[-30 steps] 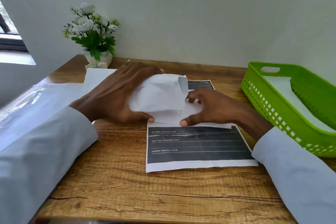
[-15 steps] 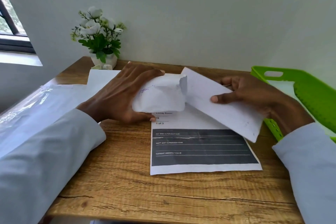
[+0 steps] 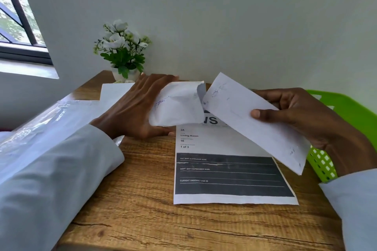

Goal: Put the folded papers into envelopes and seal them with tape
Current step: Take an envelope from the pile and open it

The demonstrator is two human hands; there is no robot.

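- Right hand (image 3: 302, 114) pinches the folded paper (image 3: 253, 120), raised, leading corner at the envelope (image 3: 177, 104) mouth.
- Left hand (image 3: 134, 112) grips the envelope; keep its mouth bowed open.
- Slide paper leftward, corner first, level.

From my station I count two hands: the left hand (image 3: 134, 112) and the right hand (image 3: 302, 116), each with a pale sleeve. One white paper envelope (image 3: 177, 106) with its mouth open sits in the left grip. One folded white paper (image 3: 253, 120) is in the right grip. One printed form sheet with a dark grey block (image 3: 230, 177) lies flat on the wooden tabletop (image 3: 142, 210). I see one plain white sheet (image 3: 114, 93) behind the left hand, one clear plastic sleeve (image 3: 40, 116) at the left edge, one lime-green perforated plastic basket (image 3: 346, 112), and one small white pot of white flowers (image 3: 122, 51).
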